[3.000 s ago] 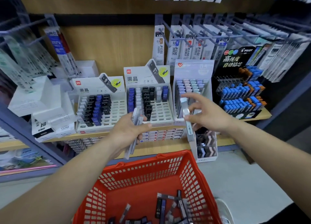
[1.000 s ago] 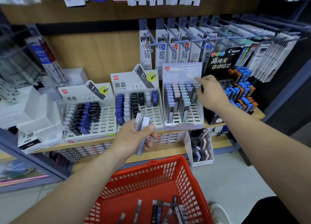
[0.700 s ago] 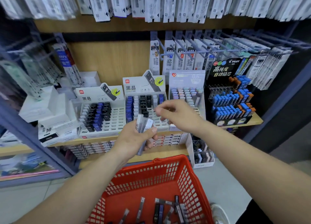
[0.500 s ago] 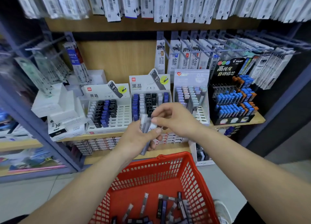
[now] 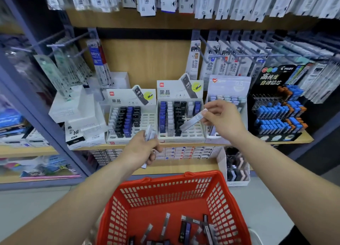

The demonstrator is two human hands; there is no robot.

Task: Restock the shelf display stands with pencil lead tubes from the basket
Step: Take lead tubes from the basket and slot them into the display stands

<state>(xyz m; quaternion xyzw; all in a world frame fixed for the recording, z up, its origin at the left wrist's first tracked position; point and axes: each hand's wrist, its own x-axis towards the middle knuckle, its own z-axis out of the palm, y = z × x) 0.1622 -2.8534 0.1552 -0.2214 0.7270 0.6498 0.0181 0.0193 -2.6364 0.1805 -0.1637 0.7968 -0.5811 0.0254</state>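
My right hand [image 5: 223,118] pinches one grey lead tube [image 5: 192,121] by its top end and holds it slanted in front of the middle white display stand [image 5: 181,137]. My left hand [image 5: 140,150] grips a small bundle of lead tubes [image 5: 149,134] below the left white stand [image 5: 132,139]. Both stands hold rows of black, blue and grey tubes with free slots on their right sides. A third white stand [image 5: 228,86] with pastel tubes is partly hidden behind my right hand. The red basket [image 5: 171,189] below holds several loose tubes [image 5: 185,230].
A black Pilot stand [image 5: 276,104] with blue and orange tubes stands at the right end of the wooden shelf [image 5: 305,139]. White boxes [image 5: 77,114] are stacked at the left. Packaged refills hang on metal hooks [image 5: 230,55] above. A small white box [image 5: 236,169] stands on the lower shelf.
My right hand has pulled one grey tube out of the bundle in my left hand and lifted it up and right toward the middle stand. The left hand stays low with the remaining tubes.
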